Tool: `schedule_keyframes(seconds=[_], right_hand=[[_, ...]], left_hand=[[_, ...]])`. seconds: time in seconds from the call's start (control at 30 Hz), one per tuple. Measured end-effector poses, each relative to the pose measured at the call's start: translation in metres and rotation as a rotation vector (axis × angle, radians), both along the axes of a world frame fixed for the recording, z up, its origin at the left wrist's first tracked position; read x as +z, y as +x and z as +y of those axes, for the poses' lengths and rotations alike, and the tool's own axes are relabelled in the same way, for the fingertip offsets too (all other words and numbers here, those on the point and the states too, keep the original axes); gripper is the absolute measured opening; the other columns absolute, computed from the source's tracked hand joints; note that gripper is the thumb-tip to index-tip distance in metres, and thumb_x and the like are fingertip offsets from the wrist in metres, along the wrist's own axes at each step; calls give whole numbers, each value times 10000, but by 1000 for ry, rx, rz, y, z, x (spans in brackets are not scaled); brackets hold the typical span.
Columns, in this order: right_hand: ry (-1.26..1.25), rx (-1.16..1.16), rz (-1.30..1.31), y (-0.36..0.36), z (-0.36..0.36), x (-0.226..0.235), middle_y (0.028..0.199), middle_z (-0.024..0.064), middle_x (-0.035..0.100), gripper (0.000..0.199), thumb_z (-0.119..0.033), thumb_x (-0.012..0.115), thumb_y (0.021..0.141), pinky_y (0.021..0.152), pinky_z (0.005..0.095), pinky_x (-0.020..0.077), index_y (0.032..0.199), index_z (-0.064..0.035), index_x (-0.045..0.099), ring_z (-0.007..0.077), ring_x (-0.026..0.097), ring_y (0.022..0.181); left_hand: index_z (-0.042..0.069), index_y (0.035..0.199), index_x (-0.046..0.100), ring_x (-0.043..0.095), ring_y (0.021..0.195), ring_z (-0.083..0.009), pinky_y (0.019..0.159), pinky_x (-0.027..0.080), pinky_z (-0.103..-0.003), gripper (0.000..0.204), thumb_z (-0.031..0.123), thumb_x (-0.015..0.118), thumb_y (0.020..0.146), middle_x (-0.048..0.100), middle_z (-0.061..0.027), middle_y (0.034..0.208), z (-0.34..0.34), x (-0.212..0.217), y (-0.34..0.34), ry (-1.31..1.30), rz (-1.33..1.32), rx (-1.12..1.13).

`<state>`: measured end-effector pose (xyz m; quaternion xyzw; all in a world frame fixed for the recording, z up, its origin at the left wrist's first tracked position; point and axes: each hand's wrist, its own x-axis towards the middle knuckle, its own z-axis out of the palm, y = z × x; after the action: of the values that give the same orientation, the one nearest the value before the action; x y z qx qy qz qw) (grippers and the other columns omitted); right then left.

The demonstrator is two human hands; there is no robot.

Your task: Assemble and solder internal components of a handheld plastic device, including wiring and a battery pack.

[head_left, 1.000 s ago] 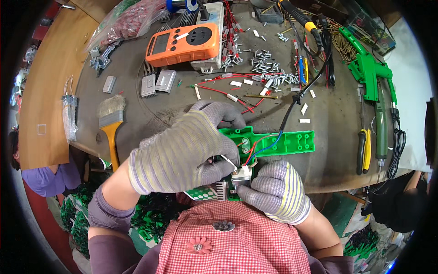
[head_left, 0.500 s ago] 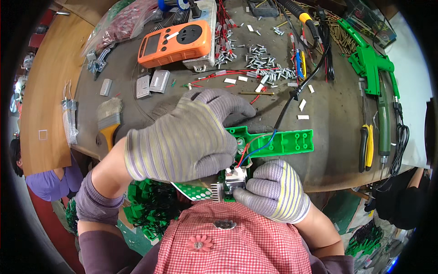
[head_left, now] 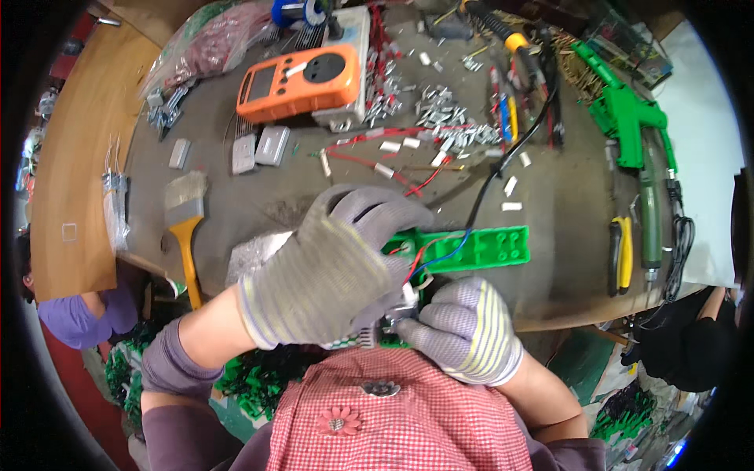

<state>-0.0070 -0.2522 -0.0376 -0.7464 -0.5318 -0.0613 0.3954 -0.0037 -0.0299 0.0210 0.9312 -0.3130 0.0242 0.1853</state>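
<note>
A green plastic housing half [head_left: 491,250] lies open side up near the table's front edge, with red and blue wires [head_left: 442,257] running into it from a black cable. My left hand [head_left: 334,263], in a striped knit glove, curls over the left end of the housing; its fingertips are partly hidden. My right hand [head_left: 471,330], gloved alike, has its fingers closed at a small shiny metal part [head_left: 402,312] at the wires' lower end. What each hand grips is mostly covered. A comb-like metal piece [head_left: 367,337] shows below my left hand.
An orange meter [head_left: 298,82], loose metal terminals [head_left: 444,110] and red wires [head_left: 377,135] lie farther back. A yellow-handled brush [head_left: 185,228] is at left. At right are a green gun-shaped tool [head_left: 628,118], yellow-handled pliers [head_left: 622,255] and a green screwdriver-like tool [head_left: 650,220].
My left hand has moved toward me and slightly right, covering more of the comb-like piece and uncovering a clear plastic packet behind the wrist. My right hand stays at the metal part.
</note>
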Motion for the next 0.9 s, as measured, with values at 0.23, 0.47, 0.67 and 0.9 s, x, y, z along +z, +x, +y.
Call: schedule_keyframes(seconds=[0.23, 0.47, 0.67, 0.9], right_hand=[[-101, -500, -163, 76, -55, 54, 838, 104, 601, 269, -64, 641, 767, 693, 428, 478, 1029, -74, 704, 324, 593, 787], [-319, -245, -504, 148, -36, 42, 968, 63, 645, 205, -148, 715, 723, 860, 449, 473, 928, -138, 706, 306, 602, 989], [-228, -247, -174, 93, -71, 41, 825, 30, 623, 243, -251, 744, 692, 823, 465, 464, 893, -126, 686, 289, 608, 896], [-227, -360, -250, 78, -72, 29, 787, 17, 614, 289, -158, 765, 618, 778, 446, 472, 891, -129, 674, 260, 609, 820]], left_hand=[[63, 1033, 622, 572, 1038, -356, 930, 426, -434, 257, 238, 651, 846, 621, -155, 1100, 16, 10, -10, -325, 49, 112], [95, 1106, 662, 599, 818, -254, 845, 435, -393, 379, 122, 745, 738, 597, -31, 779, -42, 13, 22, -209, 82, 223], [127, 916, 754, 582, 731, -209, 998, 420, -479, 230, 104, 753, 687, 568, -4, 756, -10, 0, -9, -367, -96, 168], [172, 931, 760, 560, 723, -189, 977, 406, -494, 257, 166, 771, 675, 557, 24, 767, -16, -11, -13, -271, -130, 177]])
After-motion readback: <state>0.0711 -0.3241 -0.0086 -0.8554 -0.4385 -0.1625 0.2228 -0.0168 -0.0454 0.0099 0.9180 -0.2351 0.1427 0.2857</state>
